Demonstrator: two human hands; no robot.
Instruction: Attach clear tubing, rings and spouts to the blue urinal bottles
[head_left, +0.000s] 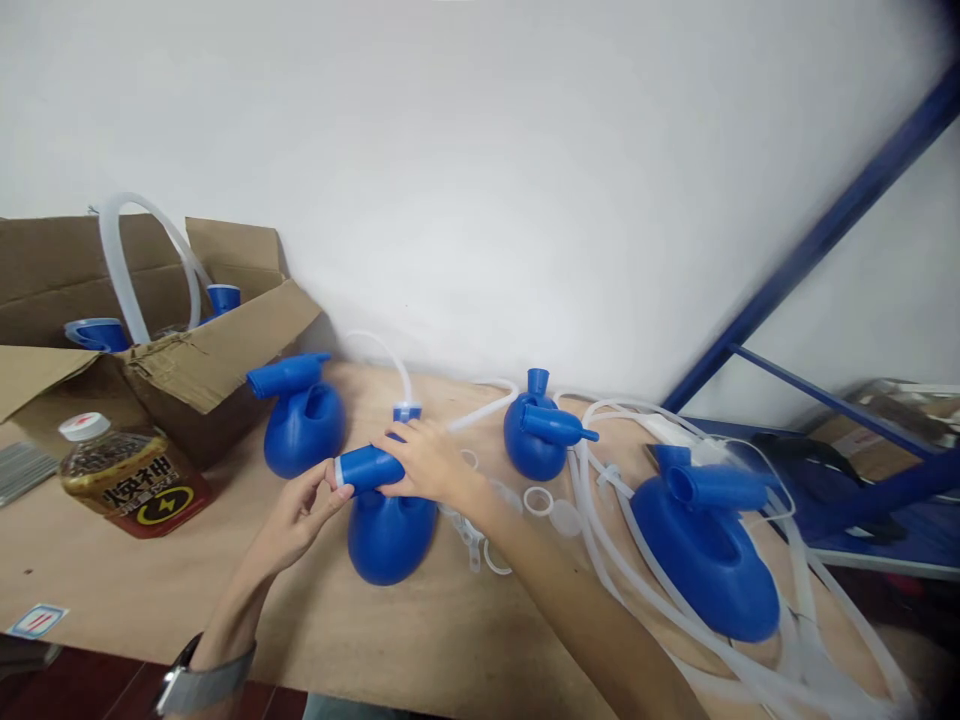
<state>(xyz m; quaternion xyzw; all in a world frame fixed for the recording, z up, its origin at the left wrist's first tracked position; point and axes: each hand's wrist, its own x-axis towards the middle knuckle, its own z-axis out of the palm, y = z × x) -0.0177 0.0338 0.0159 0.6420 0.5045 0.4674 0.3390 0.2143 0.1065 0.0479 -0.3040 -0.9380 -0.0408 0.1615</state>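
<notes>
My right hand (427, 460) is wrapped over a blue plastic urinal mouthpiece (366, 468), which lies sideways with its wide end to the left. At that end sits a white ring (338, 471), pinched by the fingertips of my left hand (300, 515). Directly below is a round blue urinal bottle (391, 540), its upper part partly hidden by the mouthpiece and my right hand. Behind my right hand, a blue neck (407, 411) joins a thin clear hose. White rings (538, 501) and clear plastic caps (565, 517) lie scattered right of the bottle.
More blue bottles stand at left (304, 430), centre right (534, 450) and far right (705, 560). Coiled translucent hoses (600, 540) spread over the table's right side. A drink bottle (135, 480) stands before an open cardboard box (225, 350). A blue metal frame (810, 240) rises at right.
</notes>
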